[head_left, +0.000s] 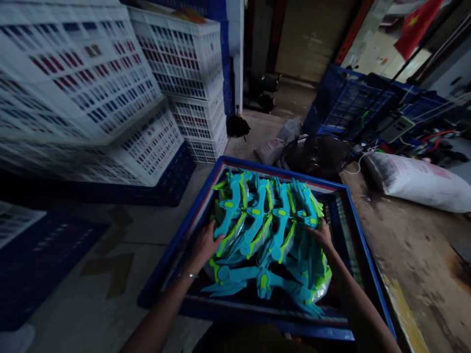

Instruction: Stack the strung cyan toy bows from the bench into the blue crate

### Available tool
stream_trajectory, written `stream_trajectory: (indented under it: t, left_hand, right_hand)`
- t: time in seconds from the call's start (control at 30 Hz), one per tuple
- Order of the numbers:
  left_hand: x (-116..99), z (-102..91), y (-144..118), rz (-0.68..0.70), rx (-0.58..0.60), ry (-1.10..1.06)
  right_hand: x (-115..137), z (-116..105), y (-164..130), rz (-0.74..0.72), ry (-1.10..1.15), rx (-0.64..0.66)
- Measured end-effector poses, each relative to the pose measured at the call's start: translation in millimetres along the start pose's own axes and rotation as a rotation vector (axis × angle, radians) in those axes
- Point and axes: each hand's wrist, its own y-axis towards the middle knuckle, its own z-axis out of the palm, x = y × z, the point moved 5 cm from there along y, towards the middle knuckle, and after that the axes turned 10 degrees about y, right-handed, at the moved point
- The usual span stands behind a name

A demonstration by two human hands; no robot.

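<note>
Several teal and lime-green moulded plastic parts (256, 215) stand side by side in a row inside a blue crate (176, 235). Clear plastic film shows between some of them. One more teal part (243, 275) lies crosswise at the near end. My left hand (206, 245), with a bangle at the wrist, grips the row's left side, thumb on top and other fingers mostly hidden. On the opposite side my right hand (322, 234) holds the rightmost part, its fingers curled in against it. What the parts belong to, I cannot tell.
White slatted crates (198, 63) are stacked at the left, on a dark blue base (172, 181). Beyond the crate lies a dark round fan-like object (316, 154). A stuffed white sack (419, 179) rests on the brown surface at right, before blue baskets (349, 105).
</note>
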Motion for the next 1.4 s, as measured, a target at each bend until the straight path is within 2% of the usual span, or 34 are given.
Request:
stream_trajectory:
  t: [0.13,0.27,0.47,0.6,0.73,0.9,0.97,1.07,1.17,1.23,1.3,1.4]
  left_hand:
    - [-7.9,10.7,-0.6,0.005,0.028,-0.033]
    - [-5.4,13.9,-2.2,-0.011,0.017,-0.046]
    - [15.2,14.8,-0.7,0.001,-0.017,-0.108]
    - [30.8,20.2,4.8,0.019,-0.082,-0.186]
    - [35.2,23.9,9.0,0.021,-0.073,-0.203]
    - [34.7,22.4,11.3,0.009,-0.080,-0.244]
    - [35.5,22.9,12.1,0.009,-0.082,-0.250]
    - [34.4,18.7,10.0,0.013,-0.080,-0.207]
    - [20.7,-0.2,0.1,0.085,-0.192,-0.077]
    - [1.0,-14.3,-11.4,0.165,-0.305,0.005]
    - [-28.0,-19.9,-24.9,0.284,-0.362,0.027]
    - [-83.8,-9.2,-43.6,0.519,-0.318,0.011]
  right_hand:
    - [13.7,18.2,-10.9,0.027,-0.033,0.054]
    - [32.0,35.4,-24.1,-0.027,-0.043,0.068]
    - [59.9,75.3,-50.9,-0.116,0.002,0.064]
    - [69.6,84.7,-61.8,-0.143,0.026,0.051]
    - [60.0,65.8,-62.0,-0.125,0.049,0.031]
    - [29.5,8.7,-39.9,-0.020,0.061,-0.064]
    - [19.2,-7.9,-26.1,0.033,0.014,-0.065]
    - [9.7,-11.9,-7.7,0.086,-0.052,-0.022]
    - [4.7,4.3,3.1,0.088,-0.031,0.045]
    - [0.9,16.5,5.4,0.085,-0.008,0.071]
    - [-3.2,24.4,4.7,0.079,0.015,0.077]
    - [-8.3,28.1,2.2,0.071,0.049,0.076]
